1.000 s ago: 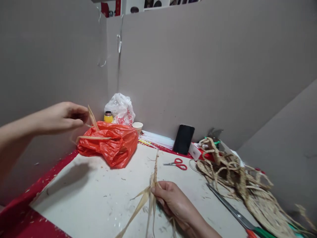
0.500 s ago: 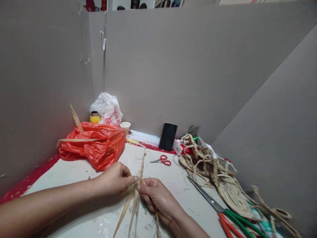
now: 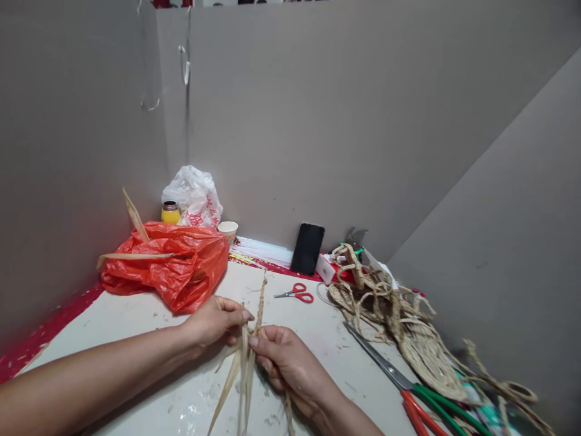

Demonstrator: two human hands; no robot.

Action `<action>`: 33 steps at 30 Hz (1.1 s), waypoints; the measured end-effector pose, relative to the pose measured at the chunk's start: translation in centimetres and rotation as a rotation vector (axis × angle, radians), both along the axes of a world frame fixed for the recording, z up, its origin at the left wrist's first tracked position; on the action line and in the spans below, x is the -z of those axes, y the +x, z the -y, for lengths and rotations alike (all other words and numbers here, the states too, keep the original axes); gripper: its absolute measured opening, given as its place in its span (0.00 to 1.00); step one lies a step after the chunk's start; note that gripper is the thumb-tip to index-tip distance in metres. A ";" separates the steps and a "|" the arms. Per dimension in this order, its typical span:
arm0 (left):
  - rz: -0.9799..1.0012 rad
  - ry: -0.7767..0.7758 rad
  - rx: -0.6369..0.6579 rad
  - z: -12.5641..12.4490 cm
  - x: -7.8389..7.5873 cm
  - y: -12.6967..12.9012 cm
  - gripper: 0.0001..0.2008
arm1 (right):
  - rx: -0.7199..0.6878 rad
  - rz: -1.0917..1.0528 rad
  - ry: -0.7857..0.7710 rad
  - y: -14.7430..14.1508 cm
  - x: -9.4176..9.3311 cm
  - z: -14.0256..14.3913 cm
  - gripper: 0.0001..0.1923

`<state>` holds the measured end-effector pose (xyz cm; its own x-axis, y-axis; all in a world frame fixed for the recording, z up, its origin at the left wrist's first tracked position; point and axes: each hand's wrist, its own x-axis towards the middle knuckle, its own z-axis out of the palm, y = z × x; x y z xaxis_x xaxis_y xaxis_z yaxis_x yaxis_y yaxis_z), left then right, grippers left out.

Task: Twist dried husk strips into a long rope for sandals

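A thin braid (image 3: 260,309) of pale dried plant fibre runs away from me across the white tabletop. My right hand (image 3: 284,357) is closed, pinching the braid's near end between thumb and fingers. Just to its left, my left hand (image 3: 221,321) is closed too, with a flat strip of dried husk (image 3: 244,369) gripped between thumb and forefinger. Other loose strips (image 3: 226,387) fan out below both hands toward me. The fingertips beneath the strips are partly hidden.
A red plastic bag (image 3: 167,260) with husks sits at left. Small red-handled scissors (image 3: 297,293) lie beyond my hands. Large shears (image 3: 394,372) and a heap of braided fibre pieces (image 3: 426,357) are at right. A black phone (image 3: 307,249) leans against the grey partition (image 3: 290,133).
My left hand has moved slightly up and left, drawing a strip away from the braid. My right hand keeps its place. The view has tilted down a little.
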<state>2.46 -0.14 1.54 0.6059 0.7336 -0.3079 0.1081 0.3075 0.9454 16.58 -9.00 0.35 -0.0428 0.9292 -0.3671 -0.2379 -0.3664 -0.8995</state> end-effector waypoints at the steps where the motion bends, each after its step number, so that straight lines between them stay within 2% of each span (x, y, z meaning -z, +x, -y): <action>1: 0.020 0.010 -0.021 -0.2 -0.1 -0.1 0.21 | 0.001 -0.003 -0.008 0.0 0.0 0.0 0.18; 7: 0.044 -0.032 0.022 -0.8 -0.3 -0.9 0.22 | -0.009 -0.030 -0.043 -0.1 -0.5 0.0 0.16; 14: 0.055 -0.071 0.095 1.6 -0.6 -1.0 0.20 | -0.052 -0.062 -0.022 0.1 -0.1 0.1 0.13; 19: 0.043 -0.074 0.080 3.0 -0.4 -0.1 0.15 | -0.059 -0.067 -0.006 0.2 0.0 0.2 0.16; 23: 0.021 -0.027 0.050 3.0 0.0 0.4 0.13 | -0.050 -0.096 -0.006 0.1 -0.3 0.1 0.15; 27: -0.012 0.041 0.076 2.9 0.4 0.3 0.10 | -0.049 -0.120 -0.013 -0.1 -0.6 0.1 0.15; 33: -0.024 0.130 0.047 3.3 0.4 0.2 0.06 | -0.033 -0.164 -0.024 -0.2 -0.9 0.2 0.16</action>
